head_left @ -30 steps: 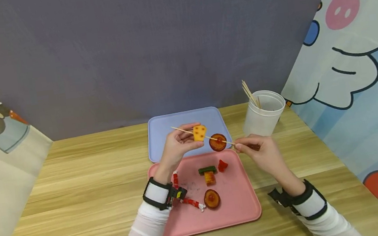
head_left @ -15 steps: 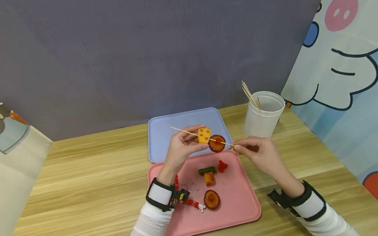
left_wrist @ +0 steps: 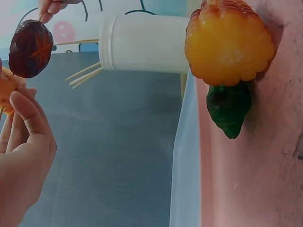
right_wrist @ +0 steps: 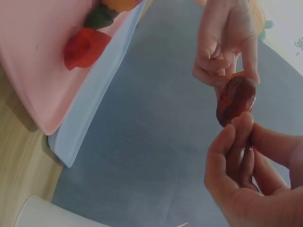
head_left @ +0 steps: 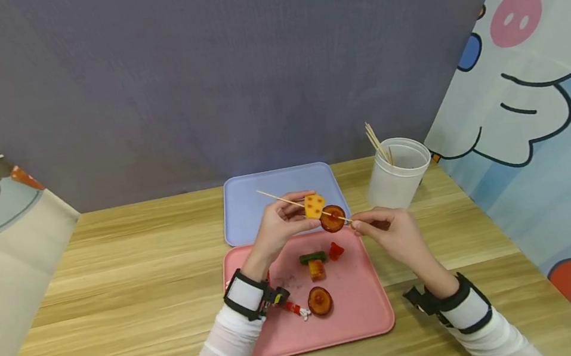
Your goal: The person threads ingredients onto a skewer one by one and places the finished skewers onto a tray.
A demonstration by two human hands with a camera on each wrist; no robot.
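A thin wooden skewer (head_left: 277, 197) is held up between both hands over the trays. It runs through a toy mushroom (head_left: 333, 219), whose dark cap shows a cross cut in the left wrist view, and a yellow piece with brown spots (head_left: 314, 205). My left hand (head_left: 280, 225) pinches the yellow piece between thumb and fingers, close beside the mushroom. At the skewer's right end, my right hand (head_left: 393, 232) pinches the stick just beyond the mushroom (right_wrist: 236, 100).
Below lies a pink tray (head_left: 357, 313) with another mushroom (head_left: 320, 301), a corn piece (head_left: 317, 270), a green piece (head_left: 313, 257), a red piece (head_left: 335, 251) and a red-and-white stick (head_left: 294, 307). Behind it are a blue tray (head_left: 245, 198) and a white cup (head_left: 392, 185) of skewers.
My left hand has moved right, sliding the yellow piece along the skewer towards the mushroom. More bare stick shows on its left. My right hand has barely moved.
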